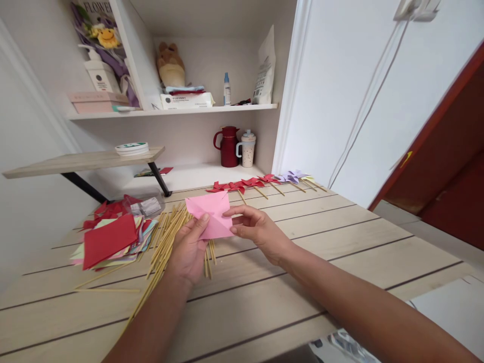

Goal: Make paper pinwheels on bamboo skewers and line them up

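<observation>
A pink square of paper (pixel 214 218) with slits running in from its corners is held above the wooden table. My left hand (pixel 191 247) grips its lower left side, thumb on top and fingers beneath. At the right edge my right hand (pixel 257 227) pinches the paper's lower right corner between thumb and fingers. Under and beside the left hand lies a loose bundle of thin wooden sticks (pixel 166 247). Left of the sticks is a pile of coloured paper squares with a red sheet (pixel 109 241) on top.
Finished red pinwheels (pixel 252 182) and a lilac pinwheel (pixel 292 176) on sticks line the table's back edge. A clear plastic box (pixel 147 204) sits behind the paper pile, below a small raised shelf (pixel 86 162). A dark red jug (pixel 229 146) and a lidded cup (pixel 247 149) stand behind.
</observation>
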`<control>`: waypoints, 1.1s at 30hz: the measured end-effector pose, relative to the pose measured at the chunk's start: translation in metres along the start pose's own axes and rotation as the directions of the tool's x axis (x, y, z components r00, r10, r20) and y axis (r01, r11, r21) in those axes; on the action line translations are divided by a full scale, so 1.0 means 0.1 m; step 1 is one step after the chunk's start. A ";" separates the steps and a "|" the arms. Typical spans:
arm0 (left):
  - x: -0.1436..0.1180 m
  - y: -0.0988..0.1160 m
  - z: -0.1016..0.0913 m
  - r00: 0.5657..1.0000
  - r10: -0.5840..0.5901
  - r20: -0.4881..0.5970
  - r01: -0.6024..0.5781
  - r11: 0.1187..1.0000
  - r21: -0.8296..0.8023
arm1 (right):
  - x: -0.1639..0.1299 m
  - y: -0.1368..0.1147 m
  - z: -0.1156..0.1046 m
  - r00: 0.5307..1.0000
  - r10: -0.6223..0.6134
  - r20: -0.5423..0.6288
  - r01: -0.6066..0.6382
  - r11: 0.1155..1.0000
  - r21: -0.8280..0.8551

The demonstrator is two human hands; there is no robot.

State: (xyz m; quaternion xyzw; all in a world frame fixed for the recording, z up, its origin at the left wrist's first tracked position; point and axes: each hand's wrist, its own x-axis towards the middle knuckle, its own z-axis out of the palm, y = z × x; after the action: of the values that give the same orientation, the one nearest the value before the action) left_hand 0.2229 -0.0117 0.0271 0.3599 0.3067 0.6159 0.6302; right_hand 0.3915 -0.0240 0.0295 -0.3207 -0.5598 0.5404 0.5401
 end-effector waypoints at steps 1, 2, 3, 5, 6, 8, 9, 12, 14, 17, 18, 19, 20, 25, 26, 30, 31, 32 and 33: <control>0.00 0.00 0.00 1.000 0.003 0.009 -0.003 1.000 0.001 | 0.00 0.00 -0.01 0.999 -0.033 0.021 0.034 0.999 -0.014; 0.00 -0.01 0.00 1.000 0.002 0.021 -0.002 1.000 0.007 | 0.00 0.00 -0.01 0.996 -0.073 0.045 0.074 0.997 -0.033; -0.01 -0.01 0.00 0.999 -0.004 0.032 0.003 1.000 0.018 | 0.00 0.00 -0.02 0.991 -0.115 0.070 0.119 0.991 -0.057; -0.01 -0.03 0.01 0.999 -0.018 0.046 0.017 0.999 0.041 | 0.00 0.01 -0.02 0.976 -0.185 0.113 0.199 0.973 -0.120; -0.01 -0.04 0.01 0.998 -0.027 0.048 0.025 0.998 0.052 | 0.00 0.01 -0.03 0.970 -0.207 0.130 0.226 0.961 -0.159; -0.01 -0.05 0.01 0.998 -0.044 0.046 0.041 0.997 0.064 | 0.01 0.02 -0.03 0.961 -0.233 0.148 0.262 0.937 -0.229; -0.01 -0.05 0.01 0.998 -0.051 0.046 0.048 0.997 0.068 | 0.01 0.02 -0.03 0.960 -0.240 0.146 0.272 0.928 -0.257; -0.02 -0.05 0.01 0.995 -0.077 0.062 0.071 0.994 0.087 | 0.02 0.03 -0.04 0.960 -0.249 0.124 0.276 0.910 -0.311; -0.03 -0.05 0.01 0.993 -0.082 0.088 0.073 0.992 0.099 | 0.02 0.04 -0.03 0.962 -0.250 0.106 0.271 0.904 -0.330; -0.03 -0.05 0.01 0.991 -0.072 0.112 0.061 0.993 0.099 | 0.02 0.05 -0.03 0.967 -0.246 0.058 0.251 0.905 -0.342; -0.04 -0.06 0.01 0.991 -0.072 0.112 0.061 0.993 0.097 | 0.02 0.05 -0.03 0.968 -0.246 0.039 0.244 0.907 -0.344; -0.04 -0.06 0.01 0.991 -0.075 0.109 0.065 0.993 0.094 | 0.02 0.05 -0.03 0.969 -0.246 0.024 0.239 0.908 -0.344; -0.03 -0.06 0.01 0.991 -0.077 0.105 0.068 0.994 0.090 | 0.02 0.05 -0.02 0.970 -0.244 0.014 0.234 0.910 -0.343; -0.03 -0.08 0.00 0.992 -0.083 0.099 0.075 0.993 0.086 | 0.02 0.04 -0.02 0.976 -0.218 -0.020 0.194 0.905 -0.379; -0.03 -0.08 0.00 0.991 -0.086 0.102 0.077 0.993 0.087 | 0.02 0.04 -0.03 0.975 -0.220 -0.030 0.192 0.901 -0.389; -0.02 -0.07 0.00 0.993 -0.086 0.083 0.081 0.995 0.056 | 0.03 0.05 -0.07 0.963 -0.268 -0.015 0.246 0.906 -0.344; -0.02 -0.06 0.00 0.994 -0.084 0.076 0.080 0.996 0.047 | 0.03 0.05 -0.08 0.960 -0.281 0.004 0.266 0.906 -0.328; -0.02 -0.05 0.00 0.994 -0.082 0.075 0.079 0.996 0.041 | 0.04 0.05 -0.09 0.958 -0.285 0.026 0.278 0.906 -0.320; -0.02 -0.05 0.00 0.994 -0.082 0.078 0.079 0.996 0.037 | 0.04 0.05 -0.10 0.958 -0.282 0.048 0.282 0.904 -0.322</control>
State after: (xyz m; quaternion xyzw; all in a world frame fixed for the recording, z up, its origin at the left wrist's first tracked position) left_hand 0.2252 -0.0136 0.0230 0.3822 0.3059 0.5699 0.6600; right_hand 0.3990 -0.0168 0.0239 -0.3209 -0.6818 0.3570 0.5521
